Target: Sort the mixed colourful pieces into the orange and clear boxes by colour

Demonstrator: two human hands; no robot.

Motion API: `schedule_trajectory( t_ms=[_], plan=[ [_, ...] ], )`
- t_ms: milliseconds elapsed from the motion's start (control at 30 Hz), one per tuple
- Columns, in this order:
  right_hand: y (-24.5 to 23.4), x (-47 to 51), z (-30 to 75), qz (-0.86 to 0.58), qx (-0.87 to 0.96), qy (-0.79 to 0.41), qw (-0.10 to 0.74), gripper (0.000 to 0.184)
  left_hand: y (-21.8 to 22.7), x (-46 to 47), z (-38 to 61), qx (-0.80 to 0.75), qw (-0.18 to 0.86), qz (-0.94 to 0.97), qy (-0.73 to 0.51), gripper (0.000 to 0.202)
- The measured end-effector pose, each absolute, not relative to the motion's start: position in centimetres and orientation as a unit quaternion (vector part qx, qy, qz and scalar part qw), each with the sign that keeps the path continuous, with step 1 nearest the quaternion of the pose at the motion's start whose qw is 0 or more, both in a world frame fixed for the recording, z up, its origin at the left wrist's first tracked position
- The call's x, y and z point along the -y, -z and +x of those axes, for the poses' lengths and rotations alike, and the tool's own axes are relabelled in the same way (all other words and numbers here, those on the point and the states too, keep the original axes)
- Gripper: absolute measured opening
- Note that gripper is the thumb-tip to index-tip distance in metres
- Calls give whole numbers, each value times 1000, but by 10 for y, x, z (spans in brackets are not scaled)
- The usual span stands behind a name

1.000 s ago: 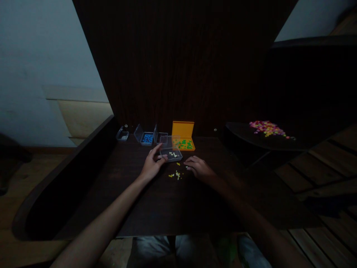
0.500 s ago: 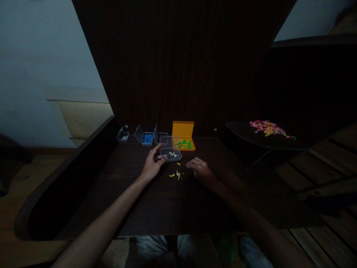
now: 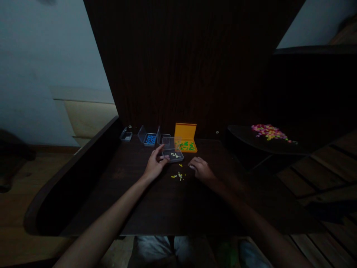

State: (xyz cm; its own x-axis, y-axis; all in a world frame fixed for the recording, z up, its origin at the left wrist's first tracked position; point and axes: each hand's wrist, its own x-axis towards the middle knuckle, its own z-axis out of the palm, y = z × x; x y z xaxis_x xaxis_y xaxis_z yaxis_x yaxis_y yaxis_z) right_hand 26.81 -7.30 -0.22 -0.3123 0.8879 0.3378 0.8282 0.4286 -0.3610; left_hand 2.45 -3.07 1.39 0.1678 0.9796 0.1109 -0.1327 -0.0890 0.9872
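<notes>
My left hand [image 3: 156,162] grips the left side of a clear plastic box [image 3: 169,160], thumb at its front and fingers behind. Several small pale beads [image 3: 175,155] lie inside it, and its transparent lid [image 3: 170,142] stands open at the back. My right hand [image 3: 201,168] is closed in a pinch just right of the box, low over the table. A tiny pale piece shows at its fingertips, too small to name surely. Between the hands, a loose cluster of pale and yellow beads [image 3: 180,175] lies on the table, with a yellow piece [image 3: 180,165] nearer the box.
Behind the box, an open orange case [image 3: 185,131] contains green pieces. Further left are an open clear box with blue pieces [image 3: 150,139] and a small clear box [image 3: 126,137]. Multicoloured beads [image 3: 269,132] are heaped on the right-hand ledge. A raised side panel [image 3: 75,175] borders the dark table's left.
The view has shifted slightly, so everything sits a little further right in the picture. My left hand stays on the box; my right hand keeps its pinch, hardly moved.
</notes>
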Motion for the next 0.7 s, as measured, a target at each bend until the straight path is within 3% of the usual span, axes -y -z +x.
schedule_trajectory(
  t_ms=[433,700],
  plan=[
    [-19,74,259,-573,779,-110,229,24,-16,34,28,-403,544,546,-494,62],
    [-25,73,269,-577,751,-115,301,18,-16,35,29,-404,543,546,-493,62]
  ],
)
